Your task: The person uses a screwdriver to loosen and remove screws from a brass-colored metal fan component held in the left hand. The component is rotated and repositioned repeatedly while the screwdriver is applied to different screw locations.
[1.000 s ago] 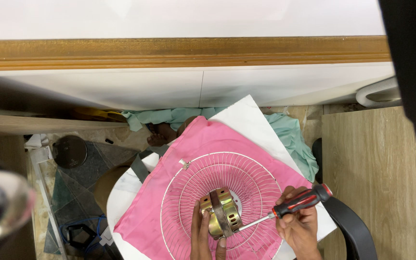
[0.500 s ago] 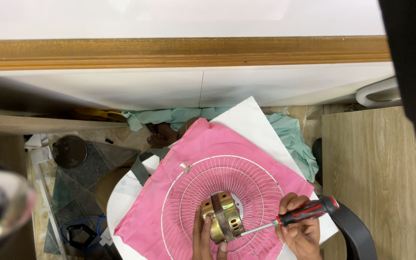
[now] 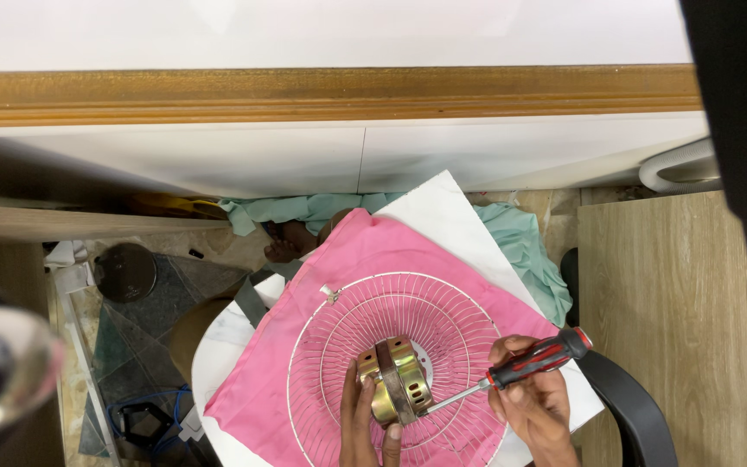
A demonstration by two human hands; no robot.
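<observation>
A brass-coloured fan motor (image 3: 395, 380), seated at the centre of a white wire fan guard (image 3: 395, 363) on a pink cloth (image 3: 304, 346) toward the board's near edge, is steadied by the left hand (image 3: 365, 424), fingers spread against its near side; a red-and-black screwdriver (image 3: 520, 367) is gripped by the right hand (image 3: 533, 398), fingers curled tight around the handle, its tip set against the motor's right side.
</observation>
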